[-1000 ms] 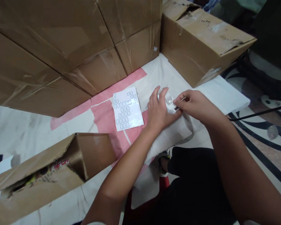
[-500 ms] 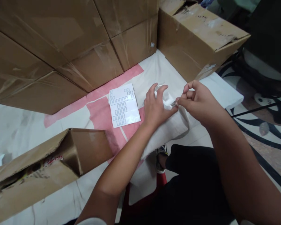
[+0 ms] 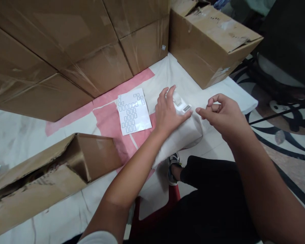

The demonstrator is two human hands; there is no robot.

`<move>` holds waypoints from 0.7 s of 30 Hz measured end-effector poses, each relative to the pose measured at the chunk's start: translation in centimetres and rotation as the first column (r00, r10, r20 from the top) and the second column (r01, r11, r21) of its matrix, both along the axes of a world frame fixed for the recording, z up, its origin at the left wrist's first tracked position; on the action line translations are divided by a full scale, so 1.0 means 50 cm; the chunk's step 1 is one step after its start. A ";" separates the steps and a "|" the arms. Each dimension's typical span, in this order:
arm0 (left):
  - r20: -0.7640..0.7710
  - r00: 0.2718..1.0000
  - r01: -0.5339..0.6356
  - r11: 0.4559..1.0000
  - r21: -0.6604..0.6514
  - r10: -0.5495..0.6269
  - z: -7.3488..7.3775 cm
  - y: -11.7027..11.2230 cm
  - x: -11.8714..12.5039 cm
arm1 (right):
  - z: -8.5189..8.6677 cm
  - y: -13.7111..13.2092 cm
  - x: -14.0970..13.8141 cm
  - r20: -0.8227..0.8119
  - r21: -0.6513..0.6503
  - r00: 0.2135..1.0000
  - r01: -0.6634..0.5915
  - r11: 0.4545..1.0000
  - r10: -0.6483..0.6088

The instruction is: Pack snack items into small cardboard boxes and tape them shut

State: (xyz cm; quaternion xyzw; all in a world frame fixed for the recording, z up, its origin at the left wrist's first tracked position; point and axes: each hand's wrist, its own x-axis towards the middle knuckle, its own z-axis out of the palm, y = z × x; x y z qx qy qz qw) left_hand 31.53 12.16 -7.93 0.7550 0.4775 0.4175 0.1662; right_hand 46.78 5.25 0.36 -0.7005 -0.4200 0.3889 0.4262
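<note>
My left hand [image 3: 166,113] is curled around a small white plastic object [image 3: 181,104] with a dark grey rectangular label at its near end. My left thumb lies along that end, close to the label. The object sits at the cloth-covered table's front edge, its left side hidden by my fingers. To the right, apart from the object, my right hand [image 3: 218,112] has thumb and fingers pinched together; whether anything thin is between them I cannot make out. Left of my left hand lies a white sheet [image 3: 139,118] printed with rows of small rounded rectangles.
Stacked cardboard boxes [image 3: 91,44] wall off the back. Another taped carton [image 3: 200,51] stands at the back right. A torn-open carton [image 3: 99,156] lies at the front left. Pink and white cloth [image 3: 106,122] covers the table. A red stool [image 3: 174,193] is below.
My right hand has drawn away from the white object, to the right and slightly down. My left hand keeps its hold. The view has shifted a little.
</note>
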 end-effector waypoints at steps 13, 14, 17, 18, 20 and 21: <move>-0.003 1.000 0.016 1.000 -0.027 -0.016 0.001 0.001 -0.004 | -0.003 0.008 -0.005 -0.063 -0.062 0.993 -0.104 0.993 0.100; 0.002 1.000 0.016 0.999 -0.032 -0.016 0.000 0.001 -0.003 | -0.006 0.009 -0.005 -0.055 -0.070 0.993 -0.108 0.992 0.105; 0.019 1.000 0.013 0.999 -0.040 -0.012 0.000 0.001 0.001 | -0.025 0.015 0.002 -0.002 -0.085 0.991 -0.135 0.987 0.135; 0.027 1.000 0.016 0.999 -0.043 -0.015 0.000 0.001 0.001 | -0.033 0.017 0.005 0.020 -0.087 0.988 -0.148 0.985 0.151; 0.041 0.999 0.036 0.998 -0.058 -0.034 0.004 0.001 -0.001 | -0.046 0.022 0.009 0.070 -0.092 0.982 -0.171 0.981 0.178; 0.043 0.998 0.058 0.996 -0.074 -0.055 0.006 0.001 -0.004 | -0.050 0.025 0.011 0.097 -0.100 0.977 -0.178 0.979 0.188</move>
